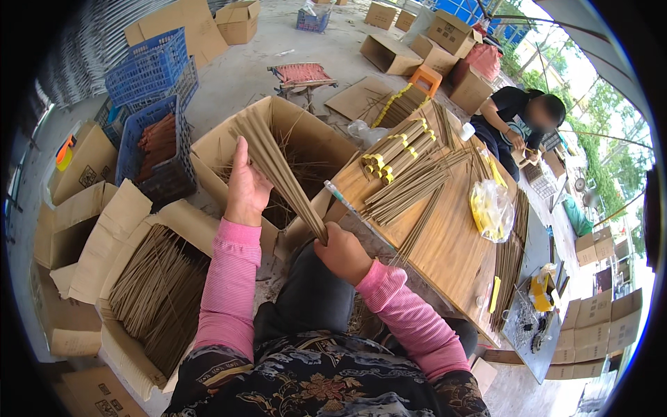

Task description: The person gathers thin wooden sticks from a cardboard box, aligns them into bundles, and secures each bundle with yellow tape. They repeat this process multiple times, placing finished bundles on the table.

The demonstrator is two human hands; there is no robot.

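A thick bundle of thin brown incense sticks [283,172] slants up in front of me. My right hand [343,254] is closed round its lower end. Flat and open, my left hand [248,186] is held up at the left side of the bundle, near its upper part; whether the palm touches it I cannot tell. Behind the bundle stands an open cardboard box [208,141] with scattered sticks inside. On the wooden table [451,243] to the right lie loose sticks [411,186] and several bundles with yellow bands [397,149].
Left of me, an open carton [128,351] holds many sticks. Blue crates [163,182] stand beyond it. A plastic bag with yellow bands [492,208] rests on the table. A co-worker [511,121] sits past the table's far side. A small red-topped stool [302,74] stands farther back.
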